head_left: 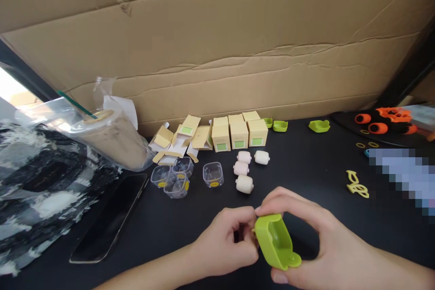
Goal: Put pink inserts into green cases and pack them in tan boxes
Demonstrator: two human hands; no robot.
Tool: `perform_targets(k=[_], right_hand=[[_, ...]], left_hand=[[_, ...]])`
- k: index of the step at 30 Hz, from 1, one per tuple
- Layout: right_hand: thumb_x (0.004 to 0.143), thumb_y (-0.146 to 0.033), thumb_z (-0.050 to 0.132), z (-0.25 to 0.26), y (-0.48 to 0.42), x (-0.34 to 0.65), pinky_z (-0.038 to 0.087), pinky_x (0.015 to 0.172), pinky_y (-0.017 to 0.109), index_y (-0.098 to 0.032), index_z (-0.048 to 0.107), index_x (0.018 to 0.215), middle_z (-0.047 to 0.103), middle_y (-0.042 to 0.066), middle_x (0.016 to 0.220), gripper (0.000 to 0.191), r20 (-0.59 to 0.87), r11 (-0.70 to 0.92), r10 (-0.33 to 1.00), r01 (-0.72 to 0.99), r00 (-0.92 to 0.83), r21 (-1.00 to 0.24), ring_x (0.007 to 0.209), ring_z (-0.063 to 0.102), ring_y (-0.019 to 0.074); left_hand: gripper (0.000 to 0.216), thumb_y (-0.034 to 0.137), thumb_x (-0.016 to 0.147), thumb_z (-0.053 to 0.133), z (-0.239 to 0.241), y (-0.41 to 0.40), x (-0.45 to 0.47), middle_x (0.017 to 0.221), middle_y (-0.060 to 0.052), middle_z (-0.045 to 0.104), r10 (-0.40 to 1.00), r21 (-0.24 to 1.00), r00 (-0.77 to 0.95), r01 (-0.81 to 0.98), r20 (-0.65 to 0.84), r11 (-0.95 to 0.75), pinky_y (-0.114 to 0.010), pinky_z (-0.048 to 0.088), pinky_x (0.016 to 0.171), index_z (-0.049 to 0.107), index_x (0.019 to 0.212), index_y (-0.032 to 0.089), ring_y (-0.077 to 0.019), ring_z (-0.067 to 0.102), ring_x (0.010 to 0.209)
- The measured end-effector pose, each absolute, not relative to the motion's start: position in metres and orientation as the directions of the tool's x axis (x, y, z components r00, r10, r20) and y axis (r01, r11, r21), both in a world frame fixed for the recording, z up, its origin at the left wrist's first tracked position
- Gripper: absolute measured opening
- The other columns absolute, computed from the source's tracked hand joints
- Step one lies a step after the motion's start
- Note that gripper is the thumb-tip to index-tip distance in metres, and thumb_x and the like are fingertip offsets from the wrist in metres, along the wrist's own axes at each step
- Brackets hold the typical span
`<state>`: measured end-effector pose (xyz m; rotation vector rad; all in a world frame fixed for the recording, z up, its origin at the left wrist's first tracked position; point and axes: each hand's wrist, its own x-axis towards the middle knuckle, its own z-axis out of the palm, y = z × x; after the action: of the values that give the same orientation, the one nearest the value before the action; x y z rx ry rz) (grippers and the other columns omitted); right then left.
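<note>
My right hand [316, 235] holds a lime-green plastic shell [272, 242] between thumb and fingers, tilted so that its hollow inside faces right. At the shell's left side my left hand [234, 240] is closed in a pinch. A small yellow piece [253, 233] shows between its fingers and the shell; most of it is hidden. Beyond the hands lie cream rollers [244, 184] and pale pink rollers [241, 168]. Clear square cups [213, 175] with yellow stickers stand to their left. Flat yellow pieces [358, 189] lie to the right.
Small cardboard boxes [239, 134] stand at the back, beside opened ones [183, 138]. More green shells [319, 126] sit along the cardboard wall [217, 45]. At left are a phone [110, 219], a bagged drink cup [112, 138] and patterned cloth [50, 195]. An orange-and-black object [387, 122] lies far right.
</note>
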<state>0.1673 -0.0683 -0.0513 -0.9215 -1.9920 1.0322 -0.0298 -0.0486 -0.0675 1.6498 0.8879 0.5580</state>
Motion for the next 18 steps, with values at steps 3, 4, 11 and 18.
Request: perform_targets(k=[3,4,11,18], right_hand=[[0.061,-0.013,0.080,-0.052,-0.067,0.167,0.051,0.078,0.027,-0.026,0.061,0.106,0.062,0.000,0.096,0.051,0.197,0.378,0.840,0.284,-0.506,-0.881,0.086,0.063,0.0168],[0.060,-0.014,0.080,-0.052,-0.066,0.167,0.051,0.078,0.027,-0.026,0.062,0.106,0.062,0.000,0.095,0.051,0.187,0.373,0.838,0.288,-0.513,-0.882,0.085,0.063,0.0171],[0.061,-0.017,0.082,-0.057,-0.061,0.174,0.052,0.078,0.026,-0.027,0.059,0.110,0.063,0.001,0.097,0.055,0.273,0.460,0.817,0.291,-0.507,-0.839,0.087,0.063,0.0182],[0.073,-0.019,0.074,-0.054,-0.051,0.188,0.052,0.091,0.034,-0.031,0.050,0.122,0.063,0.007,0.114,0.056,0.487,0.647,0.757,0.390,-0.437,-0.656,0.108,0.062,0.0256]], left_hand=[[0.009,0.009,0.061,0.049,-0.066,-0.048,-0.031,0.054,0.006,0.038,0.791,0.896,0.612,0.357,-0.010,-0.265,-0.020,0.028,0.050,0.049,0.060,0.018,-0.0076,0.036,0.051],[0.011,0.008,0.059,0.048,-0.065,-0.047,-0.031,0.053,0.007,0.036,0.788,0.862,0.614,0.378,0.041,-0.339,-0.021,0.027,0.050,0.046,0.058,0.018,-0.0077,0.035,0.050],[0.018,0.007,0.064,0.046,-0.058,-0.046,-0.037,0.056,0.005,0.037,0.690,0.716,0.688,0.363,0.225,-0.596,-0.024,0.029,0.052,0.037,0.062,0.021,-0.0099,0.034,0.052],[0.049,0.055,0.085,0.052,-0.072,-0.046,-0.034,0.081,-0.004,0.063,0.798,0.986,0.602,-0.144,0.022,0.082,-0.021,0.044,0.050,0.038,0.117,0.022,-0.0133,0.059,0.058]])
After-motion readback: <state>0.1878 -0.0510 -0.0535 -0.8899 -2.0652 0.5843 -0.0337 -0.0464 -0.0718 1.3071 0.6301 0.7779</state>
